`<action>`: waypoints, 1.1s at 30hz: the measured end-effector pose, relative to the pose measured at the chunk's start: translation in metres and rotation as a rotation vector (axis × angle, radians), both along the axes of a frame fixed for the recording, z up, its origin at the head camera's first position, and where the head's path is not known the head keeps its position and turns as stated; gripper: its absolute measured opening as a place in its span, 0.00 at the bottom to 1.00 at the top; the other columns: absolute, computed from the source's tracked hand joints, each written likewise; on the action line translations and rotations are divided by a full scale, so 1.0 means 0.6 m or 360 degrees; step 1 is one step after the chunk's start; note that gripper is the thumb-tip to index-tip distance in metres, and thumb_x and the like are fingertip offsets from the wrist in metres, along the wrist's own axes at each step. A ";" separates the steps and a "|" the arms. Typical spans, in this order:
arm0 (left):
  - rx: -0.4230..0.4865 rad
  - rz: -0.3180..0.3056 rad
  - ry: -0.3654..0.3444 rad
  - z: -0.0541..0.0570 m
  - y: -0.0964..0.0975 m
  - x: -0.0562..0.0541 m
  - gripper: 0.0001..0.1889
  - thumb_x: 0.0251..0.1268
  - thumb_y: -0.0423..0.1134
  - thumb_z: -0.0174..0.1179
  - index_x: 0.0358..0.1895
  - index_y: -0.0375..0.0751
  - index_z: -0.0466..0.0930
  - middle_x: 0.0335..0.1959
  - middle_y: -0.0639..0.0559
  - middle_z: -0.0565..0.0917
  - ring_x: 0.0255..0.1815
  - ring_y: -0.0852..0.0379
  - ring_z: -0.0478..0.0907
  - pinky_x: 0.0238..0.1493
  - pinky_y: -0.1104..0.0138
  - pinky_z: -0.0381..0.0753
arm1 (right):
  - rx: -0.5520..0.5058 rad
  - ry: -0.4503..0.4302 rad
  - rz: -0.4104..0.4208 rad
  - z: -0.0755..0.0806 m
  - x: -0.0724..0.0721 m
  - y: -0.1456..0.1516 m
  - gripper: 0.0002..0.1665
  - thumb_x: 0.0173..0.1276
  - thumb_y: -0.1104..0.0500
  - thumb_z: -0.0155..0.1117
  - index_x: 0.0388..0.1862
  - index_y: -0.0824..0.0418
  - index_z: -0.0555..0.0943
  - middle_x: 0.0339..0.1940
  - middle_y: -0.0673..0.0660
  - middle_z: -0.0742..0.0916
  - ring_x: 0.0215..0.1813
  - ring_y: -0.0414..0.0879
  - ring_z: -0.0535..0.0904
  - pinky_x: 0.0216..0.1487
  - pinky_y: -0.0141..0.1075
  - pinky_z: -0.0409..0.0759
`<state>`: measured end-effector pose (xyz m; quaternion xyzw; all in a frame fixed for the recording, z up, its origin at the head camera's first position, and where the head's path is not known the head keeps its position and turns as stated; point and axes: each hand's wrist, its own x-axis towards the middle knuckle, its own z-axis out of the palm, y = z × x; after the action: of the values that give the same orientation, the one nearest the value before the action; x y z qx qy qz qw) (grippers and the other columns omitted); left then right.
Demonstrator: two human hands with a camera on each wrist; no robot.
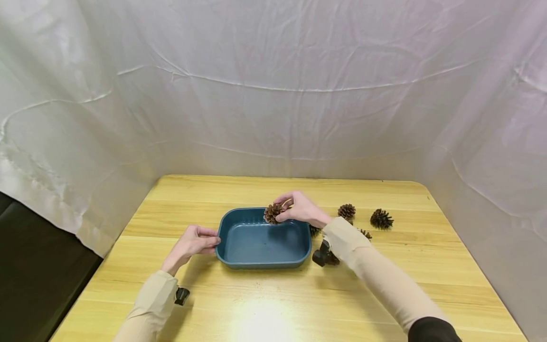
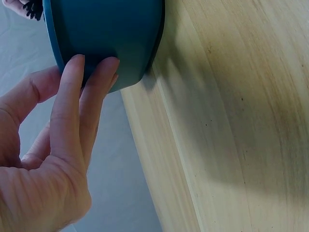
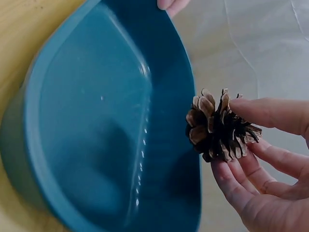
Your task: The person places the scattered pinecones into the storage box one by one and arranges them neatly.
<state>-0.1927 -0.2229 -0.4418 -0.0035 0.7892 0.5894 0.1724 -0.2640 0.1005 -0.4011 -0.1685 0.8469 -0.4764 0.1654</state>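
A blue plastic basin (image 1: 265,243) sits on the wooden table, its inside bare. My left hand (image 1: 193,244) grips its left end, the thumb at the rim and the fingers (image 2: 70,104) against the outer wall. Over the basin's far side, my right hand (image 1: 302,209) holds a brown pine cone (image 3: 219,128). Thumb and fingertips pinch that cone from opposite sides, its scales spread. In the head view it overlaps the far rim.
Several more pine cones lie right of the basin, among them one at the back (image 1: 346,211) and one farther right (image 1: 381,219). My right forearm partly covers others, such as a near cone (image 1: 332,259). A pale curtain (image 1: 273,118) hangs behind the table (image 1: 265,304).
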 end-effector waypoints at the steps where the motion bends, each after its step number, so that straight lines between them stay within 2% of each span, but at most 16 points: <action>1: 0.0001 -0.0005 0.0002 0.000 0.000 0.000 0.21 0.66 0.27 0.62 0.57 0.12 0.73 0.42 0.34 0.89 0.33 0.66 0.86 0.35 0.73 0.91 | -0.0009 -0.0002 0.0004 -0.001 0.000 -0.005 0.28 0.56 0.66 0.76 0.57 0.65 0.82 0.49 0.62 0.87 0.47 0.47 0.80 0.41 0.29 0.83; 4: 0.0006 0.0011 -0.0005 0.000 -0.001 -0.001 0.21 0.66 0.26 0.62 0.57 0.12 0.74 0.41 0.35 0.90 0.33 0.66 0.86 0.35 0.73 0.91 | -0.0047 -0.0026 0.0014 -0.005 0.000 -0.017 0.28 0.55 0.68 0.76 0.57 0.67 0.82 0.50 0.63 0.86 0.44 0.46 0.80 0.41 0.31 0.85; 6: 0.0013 0.0017 -0.0009 0.000 -0.001 -0.001 0.21 0.66 0.26 0.62 0.57 0.12 0.74 0.41 0.36 0.90 0.33 0.66 0.86 0.35 0.73 0.91 | -0.0069 -0.0048 0.0020 -0.008 0.000 -0.025 0.28 0.55 0.68 0.76 0.58 0.66 0.82 0.51 0.64 0.85 0.44 0.47 0.81 0.43 0.36 0.87; 11: 0.0030 0.0009 -0.0002 -0.002 -0.002 -0.001 0.21 0.66 0.26 0.62 0.57 0.11 0.73 0.41 0.35 0.90 0.33 0.66 0.86 0.35 0.73 0.91 | -0.0106 -0.0050 0.0022 -0.016 0.002 -0.043 0.27 0.55 0.69 0.76 0.57 0.65 0.83 0.54 0.65 0.84 0.47 0.49 0.82 0.49 0.44 0.89; 17: 0.0046 0.0000 0.0001 -0.004 -0.002 -0.001 0.21 0.66 0.26 0.62 0.57 0.11 0.73 0.42 0.34 0.89 0.33 0.65 0.87 0.36 0.72 0.91 | -0.0219 -0.0166 0.0001 -0.033 0.007 -0.064 0.27 0.56 0.70 0.75 0.57 0.66 0.82 0.56 0.66 0.83 0.45 0.49 0.84 0.51 0.52 0.89; 19: 0.0058 0.0003 -0.0004 -0.003 -0.002 0.000 0.21 0.66 0.26 0.62 0.57 0.11 0.73 0.42 0.34 0.90 0.33 0.65 0.87 0.36 0.72 0.91 | -0.0238 -0.0171 -0.0016 -0.039 0.008 -0.071 0.26 0.56 0.70 0.75 0.56 0.67 0.82 0.55 0.65 0.84 0.45 0.48 0.83 0.50 0.49 0.90; 24: 0.0064 0.0006 -0.0004 0.001 -0.002 0.002 0.21 0.66 0.26 0.62 0.57 0.11 0.73 0.41 0.35 0.90 0.32 0.65 0.87 0.36 0.73 0.91 | -0.0223 -0.0132 -0.0095 -0.054 0.010 -0.088 0.24 0.53 0.68 0.78 0.51 0.65 0.84 0.49 0.61 0.86 0.46 0.47 0.80 0.44 0.34 0.85; 33: 0.0038 0.0016 -0.0018 -0.004 -0.001 0.000 0.21 0.66 0.27 0.62 0.57 0.12 0.74 0.44 0.31 0.88 0.31 0.64 0.87 0.37 0.71 0.91 | -0.0263 -0.0169 -0.0184 -0.069 0.018 -0.114 0.23 0.53 0.67 0.79 0.49 0.65 0.85 0.41 0.58 0.85 0.41 0.45 0.78 0.42 0.33 0.84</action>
<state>-0.1927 -0.2233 -0.4440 -0.0089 0.7812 0.5995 0.1738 -0.2531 0.0320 -0.4423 -0.1070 0.8031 -0.5615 0.1680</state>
